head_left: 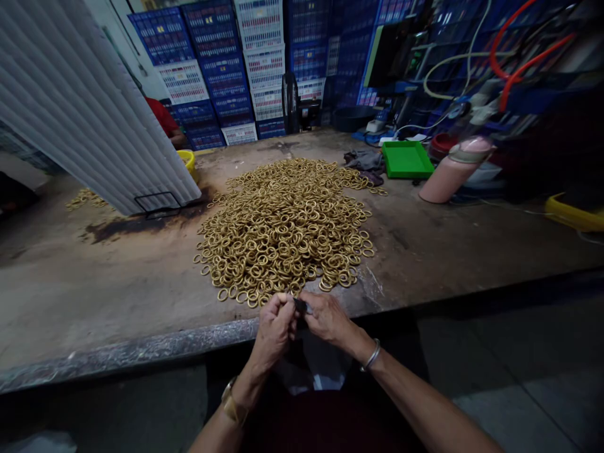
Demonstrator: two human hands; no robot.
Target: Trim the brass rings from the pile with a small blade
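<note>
A large heap of brass-coloured metal rings lies on the worktable just beyond both hands. At the table's front edge my left hand is closed, thumb and fingers pinched together; what it pinches is too small and covered to make out. Close beside it, my right hand is closed around a small dark tool with a greyish part, whose tip points toward the left fingertips. Most of this tool is hidden by the fingers, so its kind does not show. The nearest rings lie right at the fingertips.
A white corrugated panel leans in a wire stand at left, with a yellow bowl and a person's red sleeve behind. To the right are a green tray, a pink bottle and dark cloth. Stacked crates line the back.
</note>
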